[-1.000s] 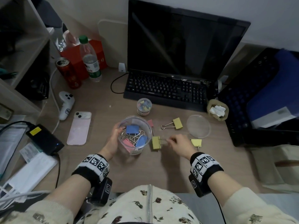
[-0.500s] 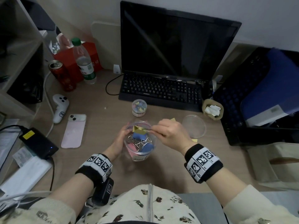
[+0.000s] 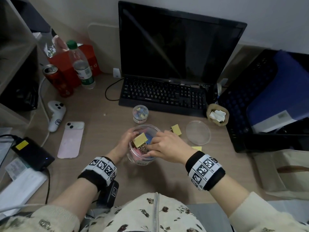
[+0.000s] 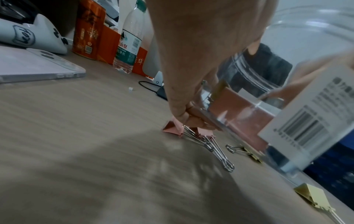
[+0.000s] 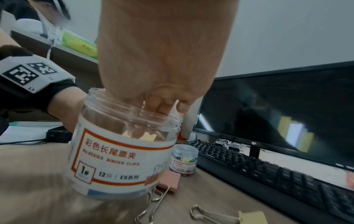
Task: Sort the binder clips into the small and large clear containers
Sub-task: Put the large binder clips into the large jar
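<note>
The large clear container [image 3: 141, 160] stands tilted at the desk's middle, with pink and blue large binder clips inside. My left hand [image 3: 127, 140] grips its left wall. My right hand [image 3: 157, 144] reaches over the mouth, fingers [image 5: 159, 106] dipping inside, and pinches the wire handles of a yellow binder clip [image 3: 140, 139] that pokes up at the rim. The small clear container [image 3: 140, 113] with small clips stands behind, near the keyboard. Loose on the desk lie one yellow clip [image 3: 176, 129], another yellow clip [image 3: 197, 148] and a pink clip [image 5: 169, 180].
A clear round lid [image 3: 198, 132] lies right of the jar. A keyboard [image 3: 164, 96] and monitor [image 3: 175, 46] stand behind. A pink phone [image 3: 71, 139], white controller [image 3: 56, 114], red can [image 3: 57, 80] and water bottle [image 3: 80, 66] are at the left. A black crate [image 3: 260, 101] is at the right.
My right hand lifted the yellow clip off the desk, carried it left to the large container and lowered it into the mouth. My left hand kept hold of the container.
</note>
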A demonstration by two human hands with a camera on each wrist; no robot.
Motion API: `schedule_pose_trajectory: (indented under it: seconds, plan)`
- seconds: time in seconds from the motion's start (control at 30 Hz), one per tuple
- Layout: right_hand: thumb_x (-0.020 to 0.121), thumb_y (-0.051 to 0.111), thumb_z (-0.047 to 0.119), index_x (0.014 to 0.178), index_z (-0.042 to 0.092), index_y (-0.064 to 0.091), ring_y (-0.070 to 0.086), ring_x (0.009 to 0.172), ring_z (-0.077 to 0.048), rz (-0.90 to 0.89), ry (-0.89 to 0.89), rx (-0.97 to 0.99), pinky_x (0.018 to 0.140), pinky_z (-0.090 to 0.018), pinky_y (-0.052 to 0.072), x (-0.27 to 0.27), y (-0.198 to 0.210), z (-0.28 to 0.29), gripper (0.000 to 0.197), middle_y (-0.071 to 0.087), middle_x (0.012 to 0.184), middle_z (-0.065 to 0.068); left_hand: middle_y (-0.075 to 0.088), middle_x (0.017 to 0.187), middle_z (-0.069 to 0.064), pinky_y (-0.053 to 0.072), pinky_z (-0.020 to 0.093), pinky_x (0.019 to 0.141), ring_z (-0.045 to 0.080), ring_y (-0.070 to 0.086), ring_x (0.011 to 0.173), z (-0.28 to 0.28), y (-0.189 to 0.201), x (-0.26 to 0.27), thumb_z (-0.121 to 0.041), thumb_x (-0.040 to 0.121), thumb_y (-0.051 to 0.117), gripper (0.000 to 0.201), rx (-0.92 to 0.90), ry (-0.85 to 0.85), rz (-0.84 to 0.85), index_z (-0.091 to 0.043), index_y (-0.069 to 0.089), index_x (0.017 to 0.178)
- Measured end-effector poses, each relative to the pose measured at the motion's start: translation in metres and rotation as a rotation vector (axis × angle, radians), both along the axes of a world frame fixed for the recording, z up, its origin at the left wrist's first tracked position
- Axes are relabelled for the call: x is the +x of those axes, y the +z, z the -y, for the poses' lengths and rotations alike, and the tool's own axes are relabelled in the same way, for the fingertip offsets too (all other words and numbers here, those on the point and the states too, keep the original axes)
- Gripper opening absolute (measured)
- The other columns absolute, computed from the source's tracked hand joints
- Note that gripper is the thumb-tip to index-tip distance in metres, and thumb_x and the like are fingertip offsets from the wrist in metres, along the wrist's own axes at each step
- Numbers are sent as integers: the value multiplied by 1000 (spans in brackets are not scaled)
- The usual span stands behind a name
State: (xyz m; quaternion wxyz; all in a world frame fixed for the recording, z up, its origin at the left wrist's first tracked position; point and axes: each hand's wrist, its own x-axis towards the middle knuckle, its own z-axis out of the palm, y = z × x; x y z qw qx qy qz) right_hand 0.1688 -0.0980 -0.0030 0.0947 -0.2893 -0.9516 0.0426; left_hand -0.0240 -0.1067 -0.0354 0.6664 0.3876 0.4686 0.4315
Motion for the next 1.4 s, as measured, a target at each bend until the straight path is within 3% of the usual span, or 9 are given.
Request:
schedule_pose_trajectory:
  seconds: [0.13,0.27,0.33,0.43,0.63,0.8,0.97,1.27,1.4]
  plan:
    - [98,35,48,101,21,72,52,78,-16,-187,-245,-44,66,-33,41,24,2,-4,46,65,84,7,75,100,-9,52,22,74,8,68,94,-3,-14,3,-40,75,49,46,-74,19,-27,-16,59,113]
    - [101,35,36,98,16,61,51,81,-14,-519,-711,-297,74,-38,45,62,-6,-13,33,56,86,8,60,127,18,49,40,92,32,57,116,-3,-23,8,-44,65,54,63,-113,81,-45,-10,60,118]
    - [98,42,31,102,17,58,56,91,-17,-420,-906,-397,80,-40,47,87,-19,-19,22,59,95,5,59,126,25,45,48,99,39,56,117,-1,-24,11,-44,65,54,66,-143,84,-47,-5,61,117]
    - [87,54,31,120,19,53,49,116,-24,-8,-1053,-555,97,-39,42,115,-35,-12,35,54,121,-1,72,103,9,44,46,98,30,62,102,2,-23,16,-35,74,45,47,-215,93,-21,-9,65,108]
    - [81,62,51,127,24,43,41,119,-27,258,-1077,-580,92,-39,42,121,-53,15,57,42,131,0,61,110,15,46,40,89,26,59,97,0,-16,22,-28,71,43,53,-250,187,83,-1,56,115]
    - [80,64,34,120,18,43,51,108,-31,264,-1064,-606,82,-39,49,117,-63,18,47,44,125,-4,64,103,9,47,36,83,23,59,91,-1,-14,25,-28,70,42,46,-248,191,124,-8,58,108]
    - [83,65,36,120,15,42,59,102,-31,214,-1087,-617,80,-39,51,116,-66,18,48,46,121,-6,64,105,10,49,35,84,23,60,95,1,-15,28,-29,72,41,54,-224,163,105,-4,58,116]
    - [89,57,50,114,16,53,59,103,-25,180,-1091,-614,80,-35,49,120,-69,18,42,50,118,-4,63,110,12,46,40,93,25,58,101,2,-15,28,-30,70,46,50,-235,165,94,-5,59,111]
    - [91,51,52,112,17,53,59,106,-25,245,-1102,-613,82,-35,49,121,-68,21,41,54,121,-4,59,125,20,39,49,103,31,55,111,3,-15,26,-40,58,58,76,-241,158,108,1,56,122]
